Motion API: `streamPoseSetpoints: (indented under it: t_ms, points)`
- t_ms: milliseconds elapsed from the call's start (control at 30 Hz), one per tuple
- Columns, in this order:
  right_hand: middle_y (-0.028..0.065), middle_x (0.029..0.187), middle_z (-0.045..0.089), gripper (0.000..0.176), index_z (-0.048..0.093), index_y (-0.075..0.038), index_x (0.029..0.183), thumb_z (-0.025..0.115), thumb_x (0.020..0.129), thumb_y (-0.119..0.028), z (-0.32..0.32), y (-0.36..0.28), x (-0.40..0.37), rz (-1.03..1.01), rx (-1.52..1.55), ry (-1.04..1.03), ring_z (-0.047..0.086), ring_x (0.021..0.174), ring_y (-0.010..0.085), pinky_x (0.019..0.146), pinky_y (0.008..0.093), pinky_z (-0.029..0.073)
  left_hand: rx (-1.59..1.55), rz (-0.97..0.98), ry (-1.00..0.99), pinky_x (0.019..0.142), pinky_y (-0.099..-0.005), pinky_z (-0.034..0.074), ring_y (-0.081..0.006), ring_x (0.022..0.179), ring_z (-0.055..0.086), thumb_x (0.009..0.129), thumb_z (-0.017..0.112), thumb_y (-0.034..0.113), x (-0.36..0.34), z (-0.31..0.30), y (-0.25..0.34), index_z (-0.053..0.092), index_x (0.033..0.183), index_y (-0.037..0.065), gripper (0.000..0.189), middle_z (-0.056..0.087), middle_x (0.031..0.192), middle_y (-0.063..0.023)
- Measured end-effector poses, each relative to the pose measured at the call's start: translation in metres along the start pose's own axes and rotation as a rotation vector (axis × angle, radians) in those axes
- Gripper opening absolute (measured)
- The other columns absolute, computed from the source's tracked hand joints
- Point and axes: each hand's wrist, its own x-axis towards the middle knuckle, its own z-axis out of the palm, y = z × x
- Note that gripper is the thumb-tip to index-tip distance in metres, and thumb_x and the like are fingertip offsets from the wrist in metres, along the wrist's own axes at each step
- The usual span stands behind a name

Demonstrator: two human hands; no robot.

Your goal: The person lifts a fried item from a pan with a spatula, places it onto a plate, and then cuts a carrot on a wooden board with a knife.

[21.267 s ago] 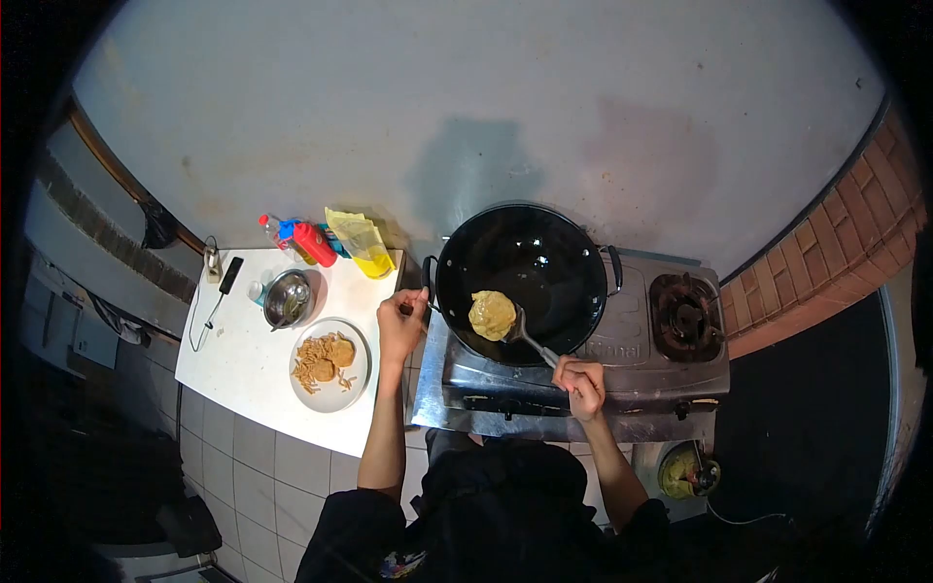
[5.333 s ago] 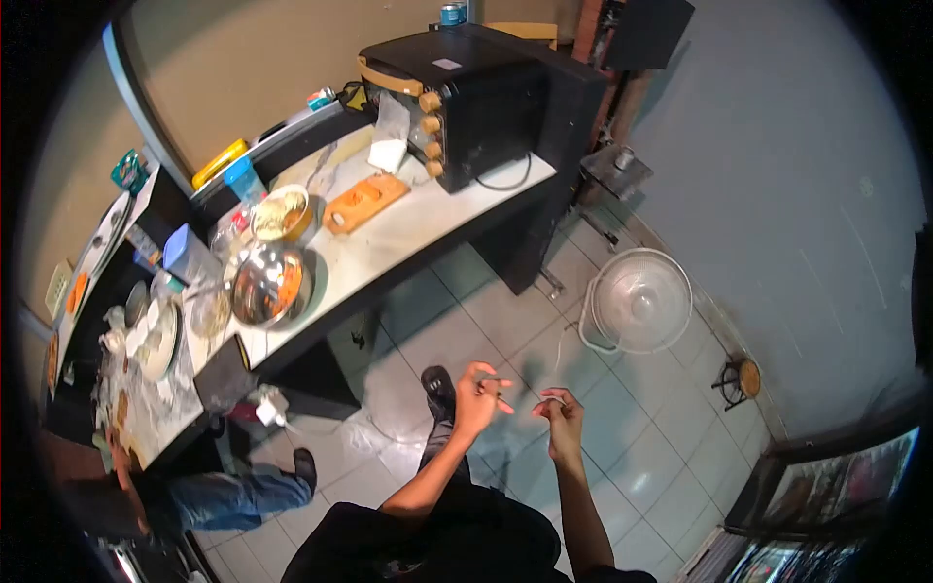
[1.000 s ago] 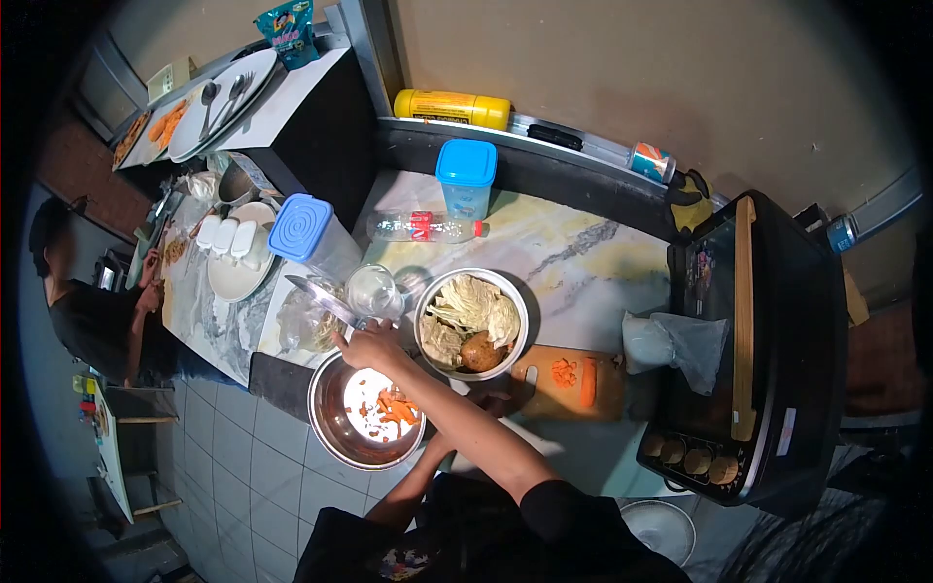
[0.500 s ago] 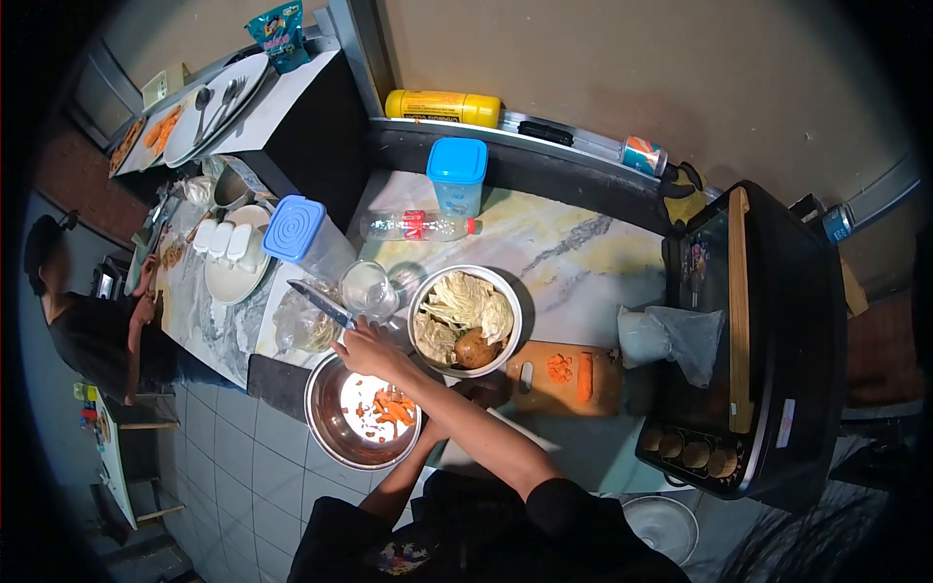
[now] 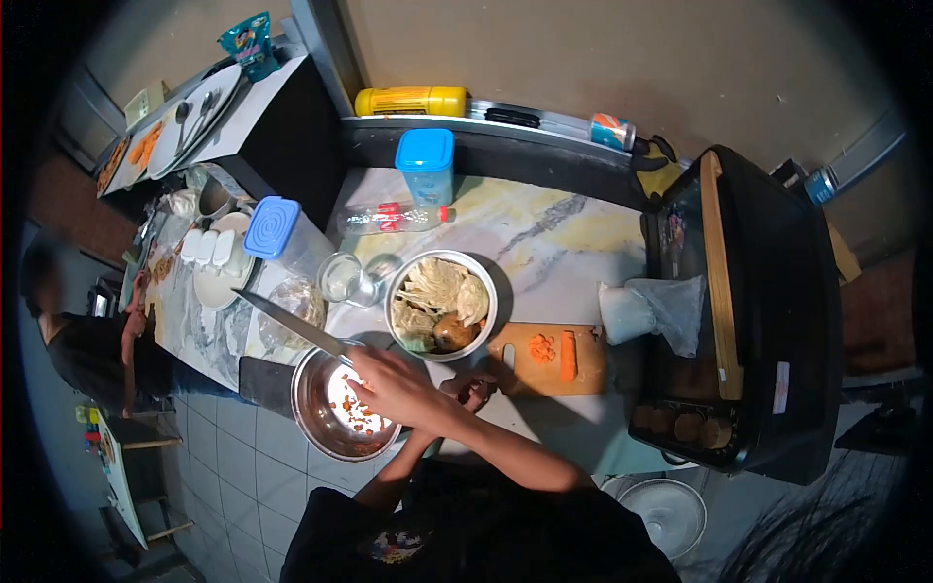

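Note:
My right hand [image 5: 394, 389] is wrapped round the handle of a knife [image 5: 292, 321], whose blade points up and left. Hand and knife are above a steel bowl [image 5: 309, 428] with small carrot pieces [image 5: 364, 420] in it. Crossed beneath my right forearm, my left hand [image 5: 473, 389] lies in shadow by the cutting board, its fingers curled; what they may hold is hidden. On the orange cutting board [image 5: 525, 381] rest a piece of carrot [image 5: 569, 356] and some chopped carrot [image 5: 541, 348]. A second bowl [image 5: 393, 291] holds cabbage [image 5: 437, 289] and a brown potato [image 5: 455, 332].
A glass [image 5: 342, 279], a plastic bottle [image 5: 389, 218] and blue-lidded containers [image 5: 428, 180] stand or lie behind the bowls. A black oven [image 5: 768, 321] is at the right, beside a plastic bag [image 5: 671, 311]. Another person [image 5: 87, 350] works at the far left.
My right hand has moved down and right with the knife, and now covers part of the steel bowl. My left hand shows more beside the cutting board. The view has shifted slightly.

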Motion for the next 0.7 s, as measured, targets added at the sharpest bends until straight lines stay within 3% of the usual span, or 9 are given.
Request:
streamPoseSetpoints:
  t_ms: [100, 167, 200, 233, 333, 367, 433, 600, 700]
  points:
    - [0.0049, 0.065, 0.039, 0.027, 0.037, -0.004, 0.088, 0.062, 0.086, -0.015, -0.061, 0.001, -0.062, 0.259, 0.102, -0.082, 0.038, 0.057, 0.0157, 0.053, 0.0298, 0.035, 0.059, 0.137, -0.021, 0.063, -0.0247, 0.043, -0.0115, 0.073, 0.053, 0.084, 0.056, 0.009, 0.008, 0.007, -0.011, 0.058, 0.101, 0.001, 0.019, 0.059, 0.083, -0.004]
    - [0.0034, 0.079, 0.041, 0.025, 0.037, -0.004, 0.093, 0.061, 0.086, -0.007, -0.094, 0.008, -0.107, 0.231, 0.092, 0.051, 0.038, 0.066, 0.0096, 0.055, 0.0258, 0.036, 0.11, 0.355, -0.046, 0.063, -0.0244, 0.043, -0.0115, 0.073, 0.054, 0.082, 0.057, 0.008, 0.017, 0.012, -0.034, 0.057, 0.101, 0.0, 0.021, 0.059, 0.082, -0.006]
    - [0.0048, 0.091, 0.044, 0.023, 0.038, -0.004, 0.097, 0.058, 0.087, -0.005, -0.113, -0.009, -0.123, 0.399, 0.127, 0.105, 0.041, 0.073, 0.0083, 0.058, 0.0232, 0.037, 0.014, 0.242, -0.034, 0.064, -0.0253, 0.045, -0.0132, 0.074, 0.055, 0.081, 0.055, 0.004, 0.021, 0.022, -0.016, 0.057, 0.101, -0.002, 0.021, 0.058, 0.081, -0.008]
    - [0.0047, 0.087, 0.048, 0.023, 0.037, -0.005, 0.105, 0.054, 0.09, -0.005, -0.12, -0.007, -0.139, 0.357, 0.096, 0.253, 0.043, 0.07, 0.0065, 0.056, 0.021, 0.037, 0.08, 0.223, -0.026, 0.066, -0.0259, 0.046, -0.0146, 0.073, 0.056, 0.08, 0.054, -0.001, 0.024, 0.032, 0.012, 0.055, 0.104, -0.002, 0.024, 0.058, 0.08, -0.0085]
    - [0.0003, 0.066, 0.049, 0.023, 0.036, -0.005, 0.113, 0.047, 0.094, -0.011, -0.146, -0.011, -0.193, 0.726, 0.173, 0.494, 0.045, 0.057, 0.0057, 0.052, 0.0204, 0.037, 0.169, 0.247, 0.0, 0.064, -0.0254, 0.046, -0.0144, 0.068, 0.054, 0.079, 0.058, -0.004, 0.036, 0.068, 0.032, 0.048, 0.116, 0.0, 0.039, 0.053, 0.076, -0.0072]
    - [0.0, 0.063, 0.049, 0.021, 0.041, -0.003, 0.112, 0.046, 0.095, -0.014, -0.149, -0.004, -0.209, 0.811, 0.124, 0.589, 0.047, 0.057, 0.0075, 0.054, 0.0225, 0.039, 0.175, 0.231, 0.006, 0.065, -0.0302, 0.047, -0.0203, 0.07, 0.057, 0.082, 0.059, 0.002, 0.04, 0.081, 0.032, 0.048, 0.116, 0.0, 0.036, 0.052, 0.08, -0.0103]
    - [-0.0008, 0.059, 0.045, 0.023, 0.041, -0.003, 0.112, 0.045, 0.096, -0.019, -0.156, 0.007, -0.231, 0.843, 0.183, 0.709, 0.041, 0.051, 0.0061, 0.048, 0.0223, 0.034, 0.512, 0.407, 0.067, 0.068, -0.0371, 0.048, -0.0301, 0.079, 0.057, 0.083, 0.06, 0.011, 0.047, 0.1, 0.039, 0.048, 0.119, 0.002, 0.038, 0.051, 0.093, -0.0169]
    - [-0.0019, 0.053, 0.04, 0.03, 0.052, -0.003, 0.096, 0.039, 0.098, -0.029, -0.162, 0.014, -0.251, 1.015, 0.314, 0.805, 0.036, 0.043, 0.0045, 0.041, 0.0225, 0.03, 0.738, 0.355, 0.055, 0.074, -0.0418, 0.047, -0.0345, 0.088, 0.053, 0.082, 0.062, 0.02, 0.055, 0.13, 0.031, 0.051, 0.123, 0.009, 0.044, 0.047, 0.096, -0.0198]
    - [-0.0013, 0.05, 0.038, 0.057, 0.053, -0.004, 0.068, 0.032, 0.096, -0.049, -0.16, 0.019, -0.253, 1.245, 0.31, 0.742, 0.036, 0.041, 0.0078, 0.04, 0.0238, 0.029, 0.778, 0.355, 0.119, 0.072, -0.0423, 0.047, -0.0351, 0.09, 0.052, 0.082, 0.062, 0.02, 0.055, 0.137, 0.029, 0.052, 0.121, 0.01, 0.041, 0.045, 0.098, -0.0197]
